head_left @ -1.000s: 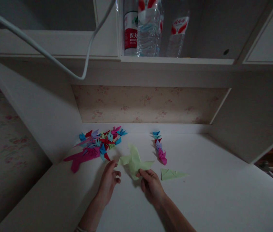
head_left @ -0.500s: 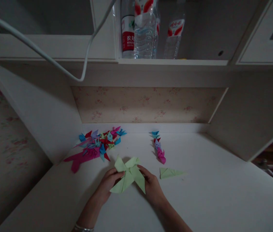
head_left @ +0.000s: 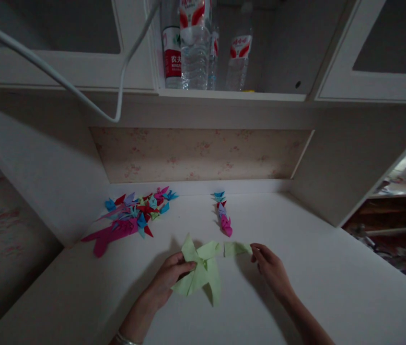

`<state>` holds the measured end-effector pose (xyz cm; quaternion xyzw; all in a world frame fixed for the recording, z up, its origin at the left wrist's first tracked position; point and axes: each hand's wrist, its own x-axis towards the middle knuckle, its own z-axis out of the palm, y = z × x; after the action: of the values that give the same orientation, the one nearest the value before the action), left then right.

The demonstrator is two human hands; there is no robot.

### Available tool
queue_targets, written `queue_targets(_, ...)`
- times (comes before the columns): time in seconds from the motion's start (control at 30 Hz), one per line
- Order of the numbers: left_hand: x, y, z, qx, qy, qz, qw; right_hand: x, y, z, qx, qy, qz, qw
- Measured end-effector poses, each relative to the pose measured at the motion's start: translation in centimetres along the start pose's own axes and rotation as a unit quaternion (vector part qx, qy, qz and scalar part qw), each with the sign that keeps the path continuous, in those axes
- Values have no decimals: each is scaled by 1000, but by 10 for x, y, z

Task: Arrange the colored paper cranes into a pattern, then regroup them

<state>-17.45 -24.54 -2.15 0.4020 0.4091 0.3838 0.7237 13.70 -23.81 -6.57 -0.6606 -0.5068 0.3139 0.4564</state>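
My left hand (head_left: 172, 274) grips a pale green folded paper pinwheel (head_left: 203, 268) by its left side, the thumb lying on top near its centre. The pinwheel's arms point out in several directions, and it is held above the white table. To the right, my right hand (head_left: 270, 268) has its fingertips closed on the pointed right end of a folded green paper triangle (head_left: 237, 248). That piece seems to lie on the table still; its tip is hidden by the fingers.
A heap of colourful folded paper pieces (head_left: 134, 215) lies at the back left. Behind the triangle, a short row of small folded papers (head_left: 223, 215) runs toward the wall. Overhead, a white cable (head_left: 80, 98) hangs before a shelf holding several water bottles (head_left: 195, 52).
My right hand has let go of the pinwheel and moved right to the green triangle. The pinwheel stays in my left hand, slightly turned. The whole view has shifted to the right.
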Motion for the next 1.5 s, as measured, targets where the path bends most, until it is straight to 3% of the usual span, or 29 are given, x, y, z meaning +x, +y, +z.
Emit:
queue_targets(0.13, 2, -11, 44, 38, -64, -18, 997, 12, 26, -42, -90, 88, 5, 992)
queue_targets(0.23, 9, -19, 73, 88, -87, -31, 992, 11, 32, -49, -92, 119, 15, 988)
queue_targets(0.33, 21, -30, 91, 132, -116, -48, 983, 5, 28, -45, -85, 103, 11, 991)
queue_targets(0.43, 33, -40, 97, 279, -101, -11, 955, 1, 23, -44, -81, 95, 9, 992)
queue_targets(0.57, 40, -49, 98, 550, -15, 123, 826, -1, 22, -46, -73, 96, 10, 993)
queue_targets(0.63, 40, -51, 99, 593, -19, 155, 790, -1, 23, -46, -74, 81, 8, 994)
queue_targets(1.0, 35, -47, 105, 642, -14, 204, 739, 1, 30, -44, -107, 47, 17, 993)
queue_targets(1.13, 30, -46, 103, 639, -1, 228, 734, 1, 28, -45, -118, 45, 25, 992)
queue_targets(1.27, 28, -37, 86, 604, 39, 252, 755, 2, 27, -46, -125, 44, 27, 991)
queue_targets(1.37, 27, -27, 58, 559, 81, 248, 787, 3, 29, -46, -129, 41, 28, 990)
queue_targets(1.5, 28, -16, 5, 473, 123, 213, 846, 3, 31, -45, -137, 39, 37, 989)
